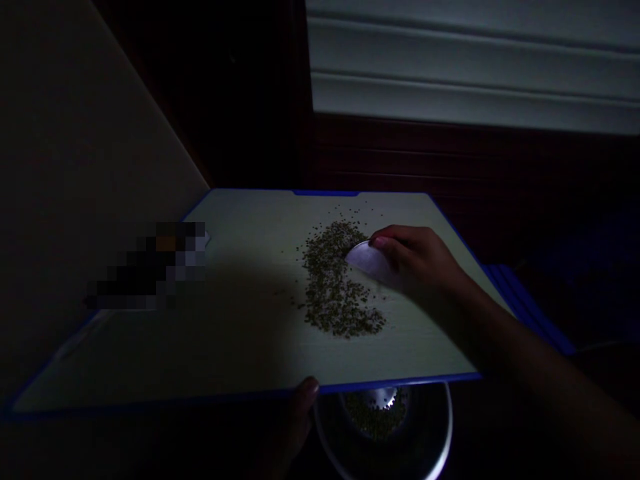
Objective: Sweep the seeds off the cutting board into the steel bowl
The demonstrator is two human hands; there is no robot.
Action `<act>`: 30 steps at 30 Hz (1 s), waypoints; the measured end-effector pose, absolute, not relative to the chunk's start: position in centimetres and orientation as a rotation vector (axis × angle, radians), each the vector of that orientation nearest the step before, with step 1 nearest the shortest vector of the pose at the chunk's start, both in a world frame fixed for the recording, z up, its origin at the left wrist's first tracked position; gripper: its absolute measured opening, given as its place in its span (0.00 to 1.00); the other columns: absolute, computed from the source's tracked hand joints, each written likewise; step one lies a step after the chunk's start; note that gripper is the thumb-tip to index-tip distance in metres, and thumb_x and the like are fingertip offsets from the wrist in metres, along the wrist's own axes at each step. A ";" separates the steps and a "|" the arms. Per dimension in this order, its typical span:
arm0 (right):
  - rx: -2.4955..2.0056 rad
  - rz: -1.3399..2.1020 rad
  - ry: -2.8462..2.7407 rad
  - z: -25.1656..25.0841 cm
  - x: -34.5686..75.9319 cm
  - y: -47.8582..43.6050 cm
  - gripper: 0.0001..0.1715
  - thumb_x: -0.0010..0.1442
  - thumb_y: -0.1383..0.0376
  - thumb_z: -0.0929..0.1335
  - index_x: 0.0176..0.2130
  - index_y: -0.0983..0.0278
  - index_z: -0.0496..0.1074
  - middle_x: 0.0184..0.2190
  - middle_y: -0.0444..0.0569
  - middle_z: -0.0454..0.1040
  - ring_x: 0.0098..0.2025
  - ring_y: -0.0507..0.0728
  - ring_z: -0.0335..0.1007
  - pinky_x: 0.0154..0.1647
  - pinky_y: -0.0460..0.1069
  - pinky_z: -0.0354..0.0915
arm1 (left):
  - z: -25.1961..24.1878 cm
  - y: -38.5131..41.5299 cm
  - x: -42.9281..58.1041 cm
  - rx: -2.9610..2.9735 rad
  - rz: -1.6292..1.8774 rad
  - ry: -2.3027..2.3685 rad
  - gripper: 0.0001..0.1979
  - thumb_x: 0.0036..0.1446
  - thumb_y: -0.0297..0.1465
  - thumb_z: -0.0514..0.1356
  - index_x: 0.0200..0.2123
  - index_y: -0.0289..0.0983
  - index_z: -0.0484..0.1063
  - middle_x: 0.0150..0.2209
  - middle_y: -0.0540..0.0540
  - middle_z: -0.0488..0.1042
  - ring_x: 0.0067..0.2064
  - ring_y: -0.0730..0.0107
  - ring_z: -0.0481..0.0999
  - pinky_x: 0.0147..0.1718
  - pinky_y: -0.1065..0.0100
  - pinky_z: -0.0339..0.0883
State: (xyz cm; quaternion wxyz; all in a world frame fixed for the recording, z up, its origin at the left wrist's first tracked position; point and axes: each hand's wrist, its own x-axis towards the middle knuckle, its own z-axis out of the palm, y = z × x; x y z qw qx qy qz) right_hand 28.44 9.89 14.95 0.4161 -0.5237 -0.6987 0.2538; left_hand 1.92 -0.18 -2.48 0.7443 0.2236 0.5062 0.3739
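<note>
Left hand (299, 412), grip unclear, thumbs the blue-rimmed board (225, 217); right hand (417, 257) rim-pinches a seemingly light, stiff, round-edged scraper (369, 259).

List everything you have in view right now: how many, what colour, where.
Board: one, pale with blue edging, centre
Grains: too many to count, dark greenish-brown, spread on the board; more in the bowl
Scraper: one, whitish, at the grains' right
Bowl: one, silvery, below the board's near edge
Pixelated patch: contents unclear, mostly dark, board's left
Slats: several, pale, upper right
Wall: one, dim, left
Right hand: one, holding the scraper
Left hand: one, thumb at the board's near edge
</note>
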 end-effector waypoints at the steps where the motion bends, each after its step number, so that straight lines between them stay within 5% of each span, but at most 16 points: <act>1: -1.343 0.608 -1.730 14.7 28.3 9.9 0.18 0.64 0.55 0.64 0.38 0.66 0.75 0.20 0.42 0.68 0.21 0.49 0.63 0.22 0.44 0.58 | -2.2 -0.2 2.1 0.465 0.822 1.062 0.16 0.38 0.45 0.71 0.23 0.40 0.75 0.29 0.46 0.80 0.49 0.46 0.74 0.52 0.49 0.64; 8: -1.566 0.605 -1.543 12.8 28.8 7.6 0.24 0.66 0.48 0.57 0.43 0.64 0.68 0.16 0.39 0.64 0.15 0.50 0.60 0.18 0.44 0.54 | 0.5 -0.2 2.1 0.368 0.837 0.844 0.14 0.50 0.39 0.66 0.36 0.34 0.79 0.39 0.45 0.82 0.55 0.52 0.72 0.58 0.58 0.58; 20: -1.605 0.676 -1.341 12.2 33.7 8.0 0.25 0.59 0.46 0.64 0.38 0.65 0.69 0.17 0.39 0.60 0.15 0.48 0.50 0.15 0.44 0.46 | 3.6 0.2 1.9 0.258 0.908 0.957 0.17 0.58 0.37 0.61 0.47 0.32 0.71 0.44 0.44 0.80 0.56 0.61 0.71 0.56 0.65 0.60; 30: -1.350 0.852 -1.371 13.2 33.9 16.7 0.30 0.50 0.50 0.72 0.46 0.67 0.70 0.23 0.42 0.66 0.21 0.48 0.58 0.22 0.44 0.55 | 6.4 -0.4 0.8 0.517 0.916 1.263 0.09 0.47 0.39 0.68 0.29 0.40 0.77 0.40 0.43 0.81 0.54 0.48 0.73 0.52 0.56 0.66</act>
